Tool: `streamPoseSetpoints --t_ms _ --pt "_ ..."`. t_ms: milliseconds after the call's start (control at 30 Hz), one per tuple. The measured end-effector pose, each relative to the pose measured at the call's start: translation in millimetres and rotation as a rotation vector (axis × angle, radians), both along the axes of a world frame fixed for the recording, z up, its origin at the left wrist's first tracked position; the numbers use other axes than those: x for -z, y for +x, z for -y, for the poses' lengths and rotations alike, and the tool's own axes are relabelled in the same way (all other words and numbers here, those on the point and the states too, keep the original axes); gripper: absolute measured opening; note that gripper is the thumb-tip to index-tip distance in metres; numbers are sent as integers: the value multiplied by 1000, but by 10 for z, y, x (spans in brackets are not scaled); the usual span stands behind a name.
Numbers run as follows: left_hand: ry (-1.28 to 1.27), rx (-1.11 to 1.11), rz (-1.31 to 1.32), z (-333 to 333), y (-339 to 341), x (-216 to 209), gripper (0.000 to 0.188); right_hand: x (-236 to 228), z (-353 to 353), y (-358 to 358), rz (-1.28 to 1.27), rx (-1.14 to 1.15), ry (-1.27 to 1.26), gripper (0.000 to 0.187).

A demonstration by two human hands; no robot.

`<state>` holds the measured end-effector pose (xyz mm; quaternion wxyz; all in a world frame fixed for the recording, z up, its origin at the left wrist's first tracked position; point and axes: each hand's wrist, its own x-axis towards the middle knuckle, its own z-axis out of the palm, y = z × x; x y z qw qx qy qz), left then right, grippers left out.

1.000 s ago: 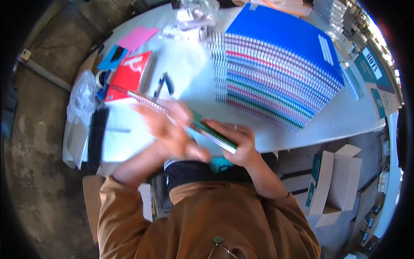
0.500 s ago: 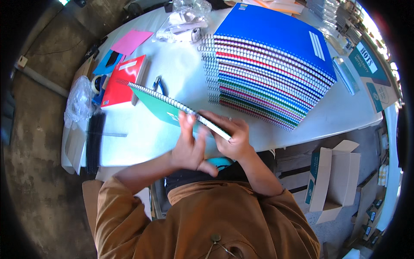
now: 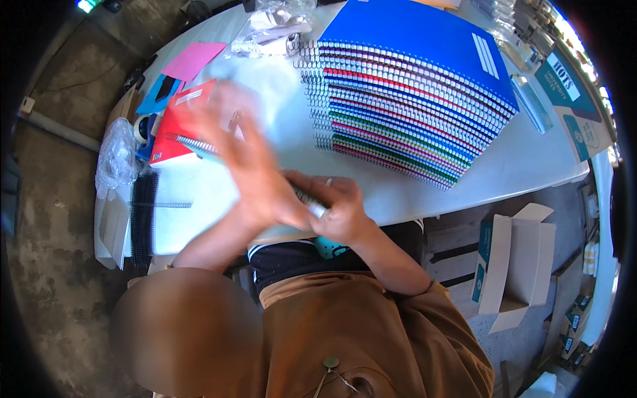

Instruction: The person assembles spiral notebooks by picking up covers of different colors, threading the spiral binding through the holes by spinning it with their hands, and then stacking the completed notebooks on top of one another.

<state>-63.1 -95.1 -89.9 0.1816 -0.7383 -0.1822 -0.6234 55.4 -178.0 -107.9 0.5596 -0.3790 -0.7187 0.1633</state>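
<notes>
At the far left edge of the white desk (image 3: 219, 199) a strip of black binding combs (image 3: 142, 215) lies beside a crumpled clear bag (image 3: 116, 156), parked out of the working area yet within reach. Just right of them a red notebook (image 3: 174, 126) sits on blue and pink covers (image 3: 192, 60), seemingly set aside as loose stock. Over these the left hand (image 3: 255, 179) is a blur, fingers spread flat and open, pressed onto a spiral notebook (image 3: 199, 147) whose wire spine pokes out to its left; the hand covers most of the book, so only that coil and a sliver of teal cover show. The flat palm looks meant to steady the pages. Touching it at the near edge of the desk, the right hand (image 3: 335, 209) is curled closed around the book's near corner, pinching it between thumb and fingers so it cannot slide. Farther right, well apart from both hands, a tall fanned stack of spiral notebooks (image 3: 411, 99) leans with a blue one on top, spines facing the person. Off the desk's right end, an open cardboard box (image 3: 514, 265) stands on the floor.
</notes>
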Motion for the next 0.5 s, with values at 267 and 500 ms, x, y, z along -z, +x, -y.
streamPoseSetpoints --t_ms 267,500 --pt "-483 -3 -565 385 68 -576 82 45 -119 107 -180 -22 6 33" --pt "-500 88 -721 369 87 -708 26 -3 -246 160 -349 -88 -147 10"
